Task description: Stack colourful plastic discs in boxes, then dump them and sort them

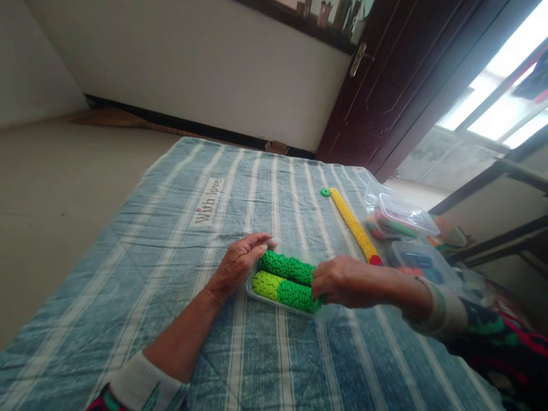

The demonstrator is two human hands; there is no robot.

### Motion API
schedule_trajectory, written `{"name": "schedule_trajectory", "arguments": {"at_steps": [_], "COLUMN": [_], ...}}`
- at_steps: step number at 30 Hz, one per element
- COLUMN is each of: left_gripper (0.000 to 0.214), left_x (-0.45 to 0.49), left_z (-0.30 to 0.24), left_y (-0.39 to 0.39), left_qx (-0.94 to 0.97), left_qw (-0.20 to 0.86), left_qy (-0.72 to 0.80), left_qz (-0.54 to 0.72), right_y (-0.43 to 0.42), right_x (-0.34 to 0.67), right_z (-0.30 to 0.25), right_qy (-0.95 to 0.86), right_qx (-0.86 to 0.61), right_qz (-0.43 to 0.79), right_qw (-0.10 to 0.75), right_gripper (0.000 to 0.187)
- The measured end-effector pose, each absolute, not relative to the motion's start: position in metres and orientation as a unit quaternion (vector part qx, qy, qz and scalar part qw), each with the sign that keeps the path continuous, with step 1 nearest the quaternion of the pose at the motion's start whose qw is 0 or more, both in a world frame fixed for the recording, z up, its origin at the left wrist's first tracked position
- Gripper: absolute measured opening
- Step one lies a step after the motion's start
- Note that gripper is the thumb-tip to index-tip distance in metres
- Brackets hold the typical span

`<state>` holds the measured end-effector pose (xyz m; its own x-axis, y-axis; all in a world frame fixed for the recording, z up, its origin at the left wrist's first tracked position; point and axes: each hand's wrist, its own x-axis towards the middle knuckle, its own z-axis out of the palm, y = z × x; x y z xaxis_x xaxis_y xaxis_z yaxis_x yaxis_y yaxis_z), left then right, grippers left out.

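Observation:
A clear plastic tray [253,290] lies on the striped blue cloth [180,240]. In it lie two knobbly rolls side by side: a dark green one [286,267] and a lime-and-green one [282,290]. My left hand [240,264] rests at the tray's left end, fingers curled over its rim and touching the dark green roll. My right hand [342,281] is closed over the right ends of the rolls, which hide under it.
A long yellow knobbly stick with a red tip [353,226] and a small green disc [325,192] lie farther back. Clear lidded boxes [405,216] with coloured pieces stand at the right edge. A dark door [385,85] is behind.

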<state>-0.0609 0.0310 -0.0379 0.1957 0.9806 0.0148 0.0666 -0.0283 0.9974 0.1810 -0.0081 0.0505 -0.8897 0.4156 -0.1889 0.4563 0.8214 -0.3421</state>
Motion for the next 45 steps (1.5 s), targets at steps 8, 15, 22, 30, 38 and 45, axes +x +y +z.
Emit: {"name": "schedule_trajectory", "arguments": {"at_steps": [8,15,22,30,38,45], "left_gripper": [0.041,0.038,0.038,0.037,0.036,0.037], "left_x": [-0.06,-0.06,-0.059,-0.059,-0.059,-0.059], "left_z": [-0.034,-0.035,-0.036,-0.037,-0.035,-0.034], "left_y": [0.027,0.027,0.026,0.027,0.026,0.026], "left_qx": [0.552,0.553,0.557,0.551,0.555,0.554], "left_qw": [0.539,0.541,0.54,0.547,0.549,0.547], "left_qy": [0.459,0.454,0.455,0.45,0.449,0.449], "left_qz": [0.441,0.442,0.437,0.441,0.435,0.438], "right_y": [-0.017,-0.019,-0.019,-0.018,-0.016,-0.02], "right_x": [0.172,0.168,0.17,0.164,0.167,0.17], "right_z": [0.034,0.031,0.023,0.017,0.013,0.011], "right_qy": [0.964,0.98,0.983,0.981,0.978,0.97], "right_qx": [0.247,0.17,0.164,0.188,0.203,0.237], "right_qz": [-0.029,-0.001,-0.018,-0.01,-0.036,-0.054], "right_qw": [0.095,0.103,0.081,0.051,0.032,-0.003], "right_gripper": [0.018,0.024,0.024,0.024,0.022,0.023]}}
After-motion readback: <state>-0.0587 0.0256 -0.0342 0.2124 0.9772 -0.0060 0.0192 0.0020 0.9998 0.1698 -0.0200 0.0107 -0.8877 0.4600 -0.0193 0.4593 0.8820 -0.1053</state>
